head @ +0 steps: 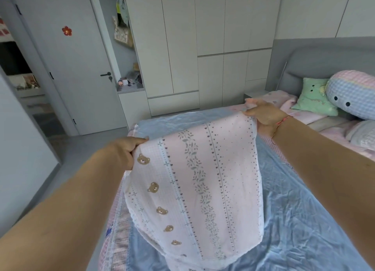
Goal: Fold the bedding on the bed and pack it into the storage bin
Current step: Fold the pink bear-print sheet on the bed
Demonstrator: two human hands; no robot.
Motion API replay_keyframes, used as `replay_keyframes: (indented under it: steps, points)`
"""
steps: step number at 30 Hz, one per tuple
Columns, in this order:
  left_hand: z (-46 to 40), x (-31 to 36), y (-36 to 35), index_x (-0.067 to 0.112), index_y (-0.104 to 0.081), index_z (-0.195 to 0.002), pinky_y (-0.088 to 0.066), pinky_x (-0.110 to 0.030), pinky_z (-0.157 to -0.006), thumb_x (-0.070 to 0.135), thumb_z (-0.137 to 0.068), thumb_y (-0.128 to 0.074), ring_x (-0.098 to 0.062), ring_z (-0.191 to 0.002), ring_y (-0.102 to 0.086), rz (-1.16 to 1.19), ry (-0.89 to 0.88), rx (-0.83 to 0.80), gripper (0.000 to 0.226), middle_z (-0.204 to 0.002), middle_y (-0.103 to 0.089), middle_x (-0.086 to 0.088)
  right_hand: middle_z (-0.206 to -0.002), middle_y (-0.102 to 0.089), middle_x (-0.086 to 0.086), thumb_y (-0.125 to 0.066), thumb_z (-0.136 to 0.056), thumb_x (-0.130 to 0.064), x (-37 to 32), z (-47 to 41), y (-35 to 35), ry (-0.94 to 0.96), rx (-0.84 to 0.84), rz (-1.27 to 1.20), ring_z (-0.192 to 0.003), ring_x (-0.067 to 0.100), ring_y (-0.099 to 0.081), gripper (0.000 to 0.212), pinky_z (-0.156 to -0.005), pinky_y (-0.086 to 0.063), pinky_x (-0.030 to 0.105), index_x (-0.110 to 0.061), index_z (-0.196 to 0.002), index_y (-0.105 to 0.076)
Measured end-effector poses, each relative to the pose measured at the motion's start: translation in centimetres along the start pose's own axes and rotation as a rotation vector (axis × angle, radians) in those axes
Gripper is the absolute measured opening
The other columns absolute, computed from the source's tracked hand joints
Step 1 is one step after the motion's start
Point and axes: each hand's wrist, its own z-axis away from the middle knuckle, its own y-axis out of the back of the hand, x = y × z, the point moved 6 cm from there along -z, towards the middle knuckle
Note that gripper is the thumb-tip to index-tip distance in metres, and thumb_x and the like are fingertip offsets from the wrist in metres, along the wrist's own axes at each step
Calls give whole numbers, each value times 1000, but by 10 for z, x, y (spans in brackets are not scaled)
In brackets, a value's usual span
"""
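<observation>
Pink sheet hangs between your hands above the bed: left hand and right hand each pinch a top corner, stretching the edge taut, likely to fold it evenly.

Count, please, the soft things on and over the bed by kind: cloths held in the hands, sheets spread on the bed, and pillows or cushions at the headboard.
Held cloth: 1, the pink bear-print cloth, gripped by the left hand and right hand
Spread sheet: 1, the blue sheet
Pillows or cushions: 3, the green cushion, checked bolster, grey pillow
Total: 5
</observation>
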Motion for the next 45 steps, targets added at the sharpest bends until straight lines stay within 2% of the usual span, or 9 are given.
replay_keyframes:
  steps: [3, 10, 14, 19, 25, 30, 33, 37, 45]
  points:
    - [7, -7, -5, 6, -65, -111, -52, -47, -77, 16, -88, -69, -28, -73, -62, 62, -49, 60, 26, -59, -69, -11, -122, -52, 17, -44, -93, 10, 2, 4, -3, 18, -49, 60, -98, 29, -59, 47, -65, -54, 30, -12, -135, -46]
    - [7, -19, -9, 31, -35, -146, -51, -49, -91, -20, -80, -54, -29, -102, -62, 279, -289, -128, 86, -142, -50, -13, -117, -58, 16, -43, -92, 11, 15, 6, 11, 23, -68, -75, -87, 24, -61, 48, -79, -53, 34, -10, -135, -46]
    - [9, -9, -4, 43, -43, -140, -55, -43, -85, -7, -65, -70, -29, -106, -63, 123, -382, -238, 94, -147, -44, -9, -122, -58, 17, -54, -86, 12, 1, 10, 15, 107, -258, 238, -111, 30, -58, 54, -96, -48, 40, -18, -132, -51]
    - [12, 10, -3, 20, -69, -109, -56, -31, -73, -5, -80, -67, -19, -65, -64, -16, -446, -86, 38, -111, -67, -14, -99, -63, 22, -54, -86, 10, 1, 9, 25, 128, -80, 245, -95, 36, -60, 28, -100, -43, 49, -15, -93, -67]
    - [18, 47, -5, 11, -71, -87, -52, -25, -60, 6, -79, -74, -8, -43, -58, -140, -549, 51, 10, -54, -66, 3, -88, -69, 12, -49, -87, 13, -11, -1, 31, 136, -72, 95, -84, 24, -65, 30, -89, -53, 35, -9, -94, -67]
    - [5, 65, -7, 7, -71, -88, -55, -31, -66, 5, -77, -73, -14, -53, -65, -218, -482, 39, 11, -70, -70, -9, -75, -73, 6, -50, -86, 14, -12, -14, 39, 134, -64, 56, -74, 18, -69, 31, -72, -58, 26, -9, -95, -69]
    - [-12, 63, -18, 0, -67, -105, -60, -30, -65, -8, -80, -65, -24, -76, -70, -226, -384, -66, 26, -95, -70, -18, -80, -72, 9, -51, -85, 14, -4, -30, 45, 96, -18, 58, -81, 24, -67, 30, -85, -55, 33, -8, -95, -69]
    - [-56, 53, -26, 3, -68, -110, -52, -43, -95, -10, -84, -64, -26, -94, -68, -325, -353, 99, 30, -96, -71, -15, -98, -65, 15, -55, -87, 9, 21, -52, 44, 51, 33, 141, -92, 26, -61, 30, -94, -50, 35, -2, -114, -64]
    - [-62, 104, -53, 26, -71, -92, -56, -28, -69, -1, -83, -70, -19, -72, -66, -203, -582, 199, 28, -82, -70, -5, -120, -63, 18, -61, -82, 7, 2, -92, 53, 204, 140, 17, -119, 30, -56, 32, -106, -42, 42, -20, -94, -73]
